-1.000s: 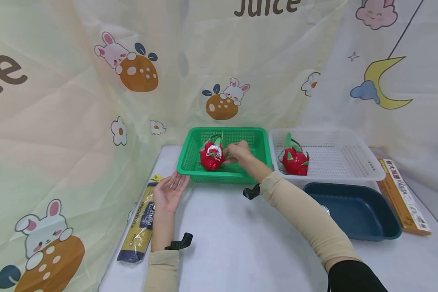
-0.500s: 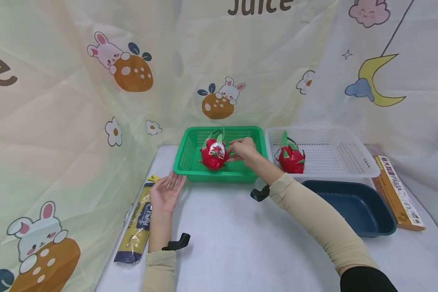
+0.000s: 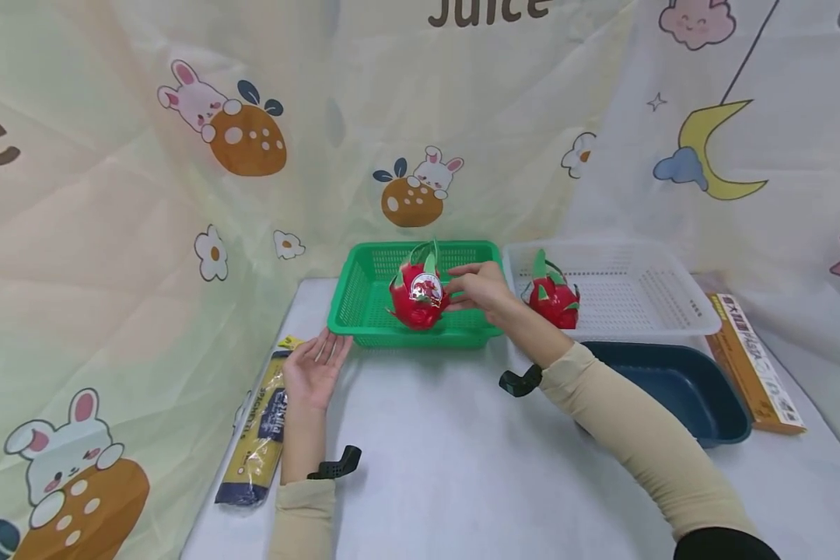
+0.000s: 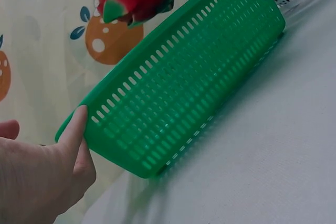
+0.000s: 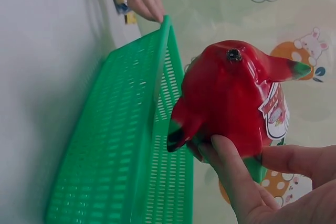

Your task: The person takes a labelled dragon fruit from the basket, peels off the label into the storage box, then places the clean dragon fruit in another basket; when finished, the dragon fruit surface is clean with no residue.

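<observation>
My right hand (image 3: 486, 289) holds a red dragon fruit (image 3: 417, 297) with green-tipped scales and a round sticker, its fingers and thumb at the fruit's side. In the right wrist view the dragon fruit (image 5: 226, 98) hangs over the rim of a green perforated basket (image 3: 392, 340), dark end towards the camera. At that basket's front left corner is my left hand (image 3: 313, 373), palm up, straight fingers touching the rim. The left wrist view shows a fingertip of the left hand (image 4: 47, 166) against the corner, the thumb apart from it.
A second dragon fruit (image 3: 554, 303) lies in the white perforated basket (image 3: 644, 335) on the right. In front of that stands a dark blue tray (image 3: 679, 381), partly behind the right sleeve, beside an orange box (image 3: 756, 373). A spaghetti packet (image 3: 255, 443) lies at the left.
My right hand has brought the dragon fruit slightly right and up within the head view. The left hand stays at the basket corner. The head view has shifted a little.
</observation>
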Tool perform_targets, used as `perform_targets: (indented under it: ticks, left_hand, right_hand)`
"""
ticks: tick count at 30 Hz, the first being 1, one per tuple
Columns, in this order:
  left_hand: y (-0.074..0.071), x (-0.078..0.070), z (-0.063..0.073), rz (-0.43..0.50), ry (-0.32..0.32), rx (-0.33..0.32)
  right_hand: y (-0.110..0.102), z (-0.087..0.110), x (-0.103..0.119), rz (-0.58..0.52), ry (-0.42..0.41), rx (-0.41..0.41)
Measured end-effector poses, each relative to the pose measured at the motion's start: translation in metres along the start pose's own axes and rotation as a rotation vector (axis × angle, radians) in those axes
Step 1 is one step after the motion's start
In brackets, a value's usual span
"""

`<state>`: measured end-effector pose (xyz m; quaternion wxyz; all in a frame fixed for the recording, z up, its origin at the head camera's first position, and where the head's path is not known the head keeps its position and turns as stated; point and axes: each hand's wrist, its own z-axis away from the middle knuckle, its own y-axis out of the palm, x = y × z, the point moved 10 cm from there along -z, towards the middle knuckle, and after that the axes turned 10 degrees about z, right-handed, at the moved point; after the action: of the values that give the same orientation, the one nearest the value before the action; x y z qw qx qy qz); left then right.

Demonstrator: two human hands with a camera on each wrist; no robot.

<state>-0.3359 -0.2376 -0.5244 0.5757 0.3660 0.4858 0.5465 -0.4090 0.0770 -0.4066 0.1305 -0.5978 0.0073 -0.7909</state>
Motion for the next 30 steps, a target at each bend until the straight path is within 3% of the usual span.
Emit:
perform_targets:
  ticks: [16,30]
  left_hand:
    - [0.002,0.003,0.001,0.030,-0.017,0.005]
    - [0.002,0.004,0.001,0.038,-0.023,0.015]
  right_hand:
    - [-0.024,0.042,-0.003,0.049,-0.032,0.016]
    - [-0.053,0.070,-0.033,0.055,-0.058,-0.047]
